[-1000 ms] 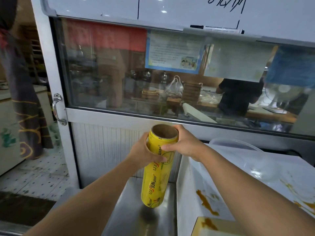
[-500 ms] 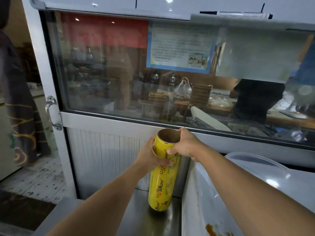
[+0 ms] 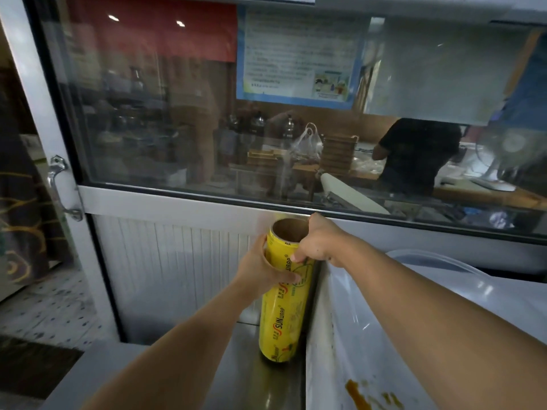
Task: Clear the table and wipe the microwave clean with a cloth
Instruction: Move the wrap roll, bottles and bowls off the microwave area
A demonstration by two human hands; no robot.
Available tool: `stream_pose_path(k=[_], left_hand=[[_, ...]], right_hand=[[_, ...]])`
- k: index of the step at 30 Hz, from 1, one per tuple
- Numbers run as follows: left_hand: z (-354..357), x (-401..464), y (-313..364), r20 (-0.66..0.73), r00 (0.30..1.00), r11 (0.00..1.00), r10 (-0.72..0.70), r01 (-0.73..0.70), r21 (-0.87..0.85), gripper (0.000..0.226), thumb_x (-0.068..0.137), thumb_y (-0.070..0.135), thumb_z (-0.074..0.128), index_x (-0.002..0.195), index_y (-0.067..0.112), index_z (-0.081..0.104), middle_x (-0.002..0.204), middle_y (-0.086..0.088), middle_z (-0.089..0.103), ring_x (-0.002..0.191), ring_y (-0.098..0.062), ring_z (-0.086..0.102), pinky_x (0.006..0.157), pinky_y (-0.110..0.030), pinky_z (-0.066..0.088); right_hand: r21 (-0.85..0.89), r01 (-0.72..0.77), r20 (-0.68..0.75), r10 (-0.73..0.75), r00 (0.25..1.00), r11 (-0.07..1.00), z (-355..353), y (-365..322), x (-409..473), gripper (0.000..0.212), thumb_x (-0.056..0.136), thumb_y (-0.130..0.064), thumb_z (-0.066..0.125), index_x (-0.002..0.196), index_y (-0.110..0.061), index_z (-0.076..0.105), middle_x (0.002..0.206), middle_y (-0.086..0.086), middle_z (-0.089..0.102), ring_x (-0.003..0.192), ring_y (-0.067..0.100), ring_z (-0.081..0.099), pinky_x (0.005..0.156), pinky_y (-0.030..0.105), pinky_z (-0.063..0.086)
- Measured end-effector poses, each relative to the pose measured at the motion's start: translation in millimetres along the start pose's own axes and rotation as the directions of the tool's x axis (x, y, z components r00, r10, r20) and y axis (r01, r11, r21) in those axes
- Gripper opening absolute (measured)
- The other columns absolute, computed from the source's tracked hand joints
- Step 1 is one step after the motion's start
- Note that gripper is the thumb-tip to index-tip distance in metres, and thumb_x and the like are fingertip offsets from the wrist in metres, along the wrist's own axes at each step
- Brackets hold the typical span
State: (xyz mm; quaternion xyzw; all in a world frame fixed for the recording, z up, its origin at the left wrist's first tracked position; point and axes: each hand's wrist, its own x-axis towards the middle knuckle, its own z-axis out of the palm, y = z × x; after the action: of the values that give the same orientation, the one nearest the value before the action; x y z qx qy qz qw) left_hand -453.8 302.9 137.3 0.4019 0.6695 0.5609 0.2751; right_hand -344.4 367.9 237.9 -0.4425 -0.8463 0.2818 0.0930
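Upright, yellow cling-wrap roll (image 3: 284,294), cardboard-cored.

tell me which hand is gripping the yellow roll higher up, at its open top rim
The right hand: it grips the yellow cling-wrap roll at the rim. The left hand wraps round it lower down.

Yellow cling-film roll (image 3: 285,294) carries the only legible print: "SUNWRAP" in red running lengthwise down its side, repeated higher up as "WRAP" with a ® mark near the top. Small characters beside the brand are too small to read. A partial word at the roll's bottom end is unclear. Blue-bordered notice (image 3: 299,56) behind the glass window (image 3: 177,113) has lines of printed text and a cartoon picture at its lower right; the text is blurred, not legible. Red panel (image 3: 154,28) behind the glass shows no readable writing.
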Motion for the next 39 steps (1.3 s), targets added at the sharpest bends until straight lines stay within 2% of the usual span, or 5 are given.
stream_pose_path(k=[15, 27, 33, 37, 39], left_hand=[[18.7, 1.3, -7.8, 0.031, 0.999, 0.999, -0.033, 0.032, 0.035, 0.094, 0.047, 0.015, 0.091, 0.126, 0.030, 0.043, 0.106, 0.001, 0.068, 0.098, -0.020, 0.066, 0.085, -0.046, 0.055], [21.2, -6.8, -4.5, 0.033, 0.998, 0.995, -0.047, 0.044, 0.091, 0.096, 0.056, 0.012, 0.088, 0.134, 0.027, 0.035, 0.114, -0.001, 0.063, 0.104, -0.021, 0.062, 0.089, -0.046, 0.053], [18.1, -15.2, -1.1, 0.022, 0.998, 0.989, -0.060, 0.056, 0.139, 0.109, 0.057, 0.014, 0.089, 0.143, 0.024, 0.023, 0.125, -0.001, 0.055, 0.116, -0.022, 0.053, 0.095, -0.046, 0.048], [11.6, -23.4, 1.3, 0.026, 0.996, 0.981, -0.087, 0.081, 0.175, 0.115, 0.059, 0.017, 0.088, 0.147, 0.026, 0.015, 0.142, -0.006, 0.042, 0.128, -0.027, 0.042, 0.101, -0.036, 0.039], [7.9, -29.7, 2.8, 0.018, 0.994, 0.975, -0.104, 0.098, 0.201, 0.116, 0.059, 0.021, 0.088, 0.147, 0.026, 0.013, 0.146, -0.007, 0.037, 0.132, -0.028, 0.038, 0.101, -0.038, 0.037]], right_hand=[[-0.167, -0.025, 0.081, 0.039, 0.996, 0.986, -7.4, 5.9, -4.6, 0.056, 0.075, -0.016, 0.078, 0.121, -0.002, 0.050, 0.118, 0.014, 0.056, 0.088, 0.024, 0.053, 0.073, 0.032, 0.049], [-0.199, -0.011, 0.043, 0.020, 0.999, 0.980, -4.1, 6.1, -14.0, 0.057, 0.078, -0.018, 0.074, 0.124, -0.001, 0.046, 0.118, 0.014, 0.056, 0.090, 0.023, 0.053, 0.073, 0.029, 0.046], [-0.178, -0.014, -0.006, 0.013, 1.000, 0.984, -7.5, 3.5, -25.2, 0.065, 0.077, -0.023, 0.076, 0.128, -0.003, 0.043, 0.125, 0.013, 0.052, 0.110, 0.026, 0.054, 0.079, 0.029, 0.045], [-0.153, -0.033, -0.016, 0.030, 0.999, 0.988, -9.3, 3.2, -33.9, 0.084, 0.075, -0.023, 0.077, 0.141, -0.005, 0.027, 0.136, 0.015, 0.042, 0.120, 0.029, 0.047, 0.086, 0.031, 0.044], [-0.132, -0.031, -0.030, 0.028, 0.999, 0.991, -9.2, 3.3, -38.2, 0.090, 0.075, -0.022, 0.078, 0.143, -0.007, 0.022, 0.139, 0.015, 0.039, 0.123, 0.030, 0.045, 0.091, 0.033, 0.043]])
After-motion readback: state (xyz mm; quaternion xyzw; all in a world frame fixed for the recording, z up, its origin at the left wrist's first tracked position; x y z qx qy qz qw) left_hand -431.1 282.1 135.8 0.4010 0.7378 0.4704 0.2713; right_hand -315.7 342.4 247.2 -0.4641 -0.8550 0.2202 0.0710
